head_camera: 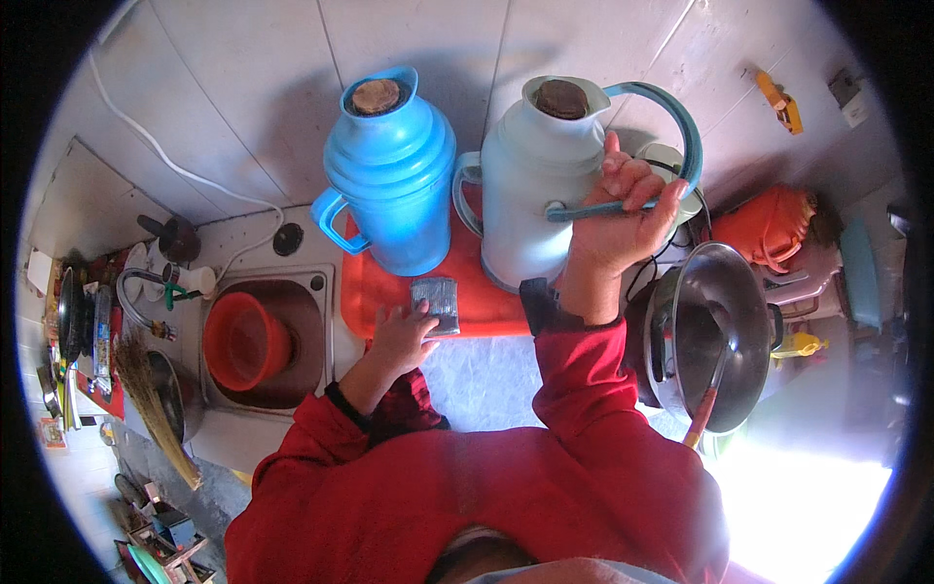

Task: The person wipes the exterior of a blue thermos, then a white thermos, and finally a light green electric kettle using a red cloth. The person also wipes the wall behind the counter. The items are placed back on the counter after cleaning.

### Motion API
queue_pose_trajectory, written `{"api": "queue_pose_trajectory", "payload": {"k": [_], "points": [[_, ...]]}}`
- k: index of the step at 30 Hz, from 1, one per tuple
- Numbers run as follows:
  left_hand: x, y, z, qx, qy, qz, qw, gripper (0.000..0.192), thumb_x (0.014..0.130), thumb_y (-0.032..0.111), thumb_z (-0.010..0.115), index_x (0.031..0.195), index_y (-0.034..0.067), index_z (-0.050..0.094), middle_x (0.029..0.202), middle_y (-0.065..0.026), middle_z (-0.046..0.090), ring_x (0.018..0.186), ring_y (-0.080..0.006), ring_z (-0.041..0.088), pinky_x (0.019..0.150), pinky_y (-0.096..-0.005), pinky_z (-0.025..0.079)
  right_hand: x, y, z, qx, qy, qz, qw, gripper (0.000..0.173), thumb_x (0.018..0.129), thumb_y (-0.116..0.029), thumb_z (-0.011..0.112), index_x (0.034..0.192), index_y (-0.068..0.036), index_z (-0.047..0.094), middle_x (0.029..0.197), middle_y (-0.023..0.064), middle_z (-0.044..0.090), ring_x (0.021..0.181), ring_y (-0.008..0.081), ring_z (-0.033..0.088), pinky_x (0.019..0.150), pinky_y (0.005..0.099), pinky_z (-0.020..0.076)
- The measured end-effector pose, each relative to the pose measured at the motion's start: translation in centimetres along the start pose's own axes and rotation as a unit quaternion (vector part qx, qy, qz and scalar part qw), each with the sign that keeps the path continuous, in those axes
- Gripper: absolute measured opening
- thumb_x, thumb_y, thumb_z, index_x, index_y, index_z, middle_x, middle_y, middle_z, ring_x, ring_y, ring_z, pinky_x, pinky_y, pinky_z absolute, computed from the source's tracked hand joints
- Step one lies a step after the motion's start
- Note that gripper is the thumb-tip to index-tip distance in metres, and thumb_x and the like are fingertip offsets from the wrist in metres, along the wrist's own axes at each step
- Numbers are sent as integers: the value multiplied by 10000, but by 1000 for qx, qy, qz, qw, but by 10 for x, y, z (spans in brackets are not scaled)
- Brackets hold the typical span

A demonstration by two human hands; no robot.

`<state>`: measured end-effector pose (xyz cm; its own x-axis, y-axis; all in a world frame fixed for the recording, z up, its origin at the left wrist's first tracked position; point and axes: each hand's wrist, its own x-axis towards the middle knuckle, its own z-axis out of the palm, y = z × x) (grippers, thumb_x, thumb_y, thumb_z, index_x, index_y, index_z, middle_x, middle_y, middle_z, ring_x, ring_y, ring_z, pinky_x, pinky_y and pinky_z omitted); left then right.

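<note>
A grey scouring pad (435,298) is in my left hand (400,337), gripped along one edge above the front of a red tray (478,306). My right hand (620,208) grips the teal swing handle (689,131) of a pale thermos flask (536,182). This flask stands upright, with a dark cork stopper (561,99) in its mouth. To its left stands a blue thermos flask (394,175), also upright on the tray and closed with a lighter cork (376,96).
On the left, a sink (310,350) holds a red plastic basin (246,342) beneath a curved tap (131,292). A straw brush (149,401) leans nearby. At right sits a wok (744,321) with a wooden-handled ladle (704,416). Behind it are a red container (766,223) and cords.
</note>
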<state>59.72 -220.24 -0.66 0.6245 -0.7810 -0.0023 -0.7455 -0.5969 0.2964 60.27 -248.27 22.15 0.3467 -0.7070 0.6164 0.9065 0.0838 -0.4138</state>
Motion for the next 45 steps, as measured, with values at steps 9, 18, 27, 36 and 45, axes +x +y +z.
{"api": "queue_pose_trajectory", "payload": {"k": [9,18,27,36,45], "points": [[2,-10,17,-14,25,13,999,395,758,383,706,1106,215,627,1276,-79,575,1044,-339,563,876,-575,396,-25,-41,-1,-268,34,19,963,293,1008,-183,418,782,-23,513,555,29,443,508,120,466,681,329,480],[61,19,-32,-234,254,-9,938,466,864,181,644,1257,-28,504,1210,-220,581,1117,-366,559,954,-409,442,-17,-55,-26,-335,12,107,936,219,923,-83,463,1105,25,520,903,80,614,835,148,570,804,315,468],[123,45,-80,-542,252,-36,801,325,916,162,621,1187,3,537,1079,-98,622,1012,-156,578,877,-302,455,-8,-59,-31,-249,85,275,925,433,866,-144,461,1274,-2,440,1223,173,581,1138,265,547,918,407,405],[65,85,-101,-471,230,34,851,189,829,123,729,958,22,635,865,-33,682,794,-107,644,693,-267,511,20,-33,-9,-265,18,202,943,310,936,-204,468,1196,-44,524,1079,103,664,1016,194,630,839,337,449],[63,109,-94,-227,126,-21,965,317,793,339,737,934,63,672,735,-153,654,641,-315,641,554,-378,497,25,4,7,-347,-104,22,932,119,867,-53,562,939,9,634,844,133,688,782,189,654,724,315,509]]}}
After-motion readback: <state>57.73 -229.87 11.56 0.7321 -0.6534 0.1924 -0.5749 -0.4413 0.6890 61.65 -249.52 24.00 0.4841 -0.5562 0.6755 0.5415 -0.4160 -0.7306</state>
